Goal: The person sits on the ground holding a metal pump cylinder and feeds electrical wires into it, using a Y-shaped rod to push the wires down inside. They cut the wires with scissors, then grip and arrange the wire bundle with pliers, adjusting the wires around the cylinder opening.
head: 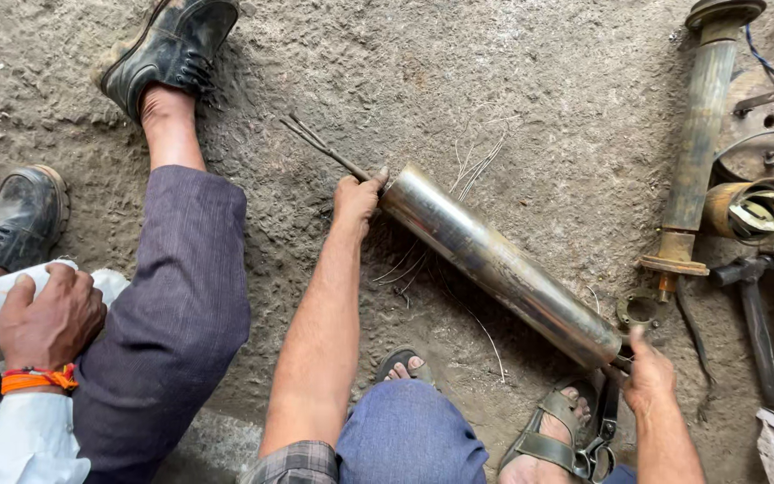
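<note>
A long shiny steel tube (494, 262) lies slantwise on the rough ground. At the tube's upper left end, my left hand (356, 198) grips a bundle of thin dark metal rods (320, 145) that sticks out of the tube's mouth. My right hand (649, 374) is closed at the tube's lower right end, by my sandalled foot (555, 430); what it holds there is hidden. Thin loose wires (475, 167) lie scattered on the ground around the tube.
Another person sits at left, with black shoes (170, 49) and a hand (49, 315) resting on a knee. At right lie a rusty pipe with flanges (697, 143), a short cylinder (750, 210), a hammer (754, 309) and a metal ring (638, 310).
</note>
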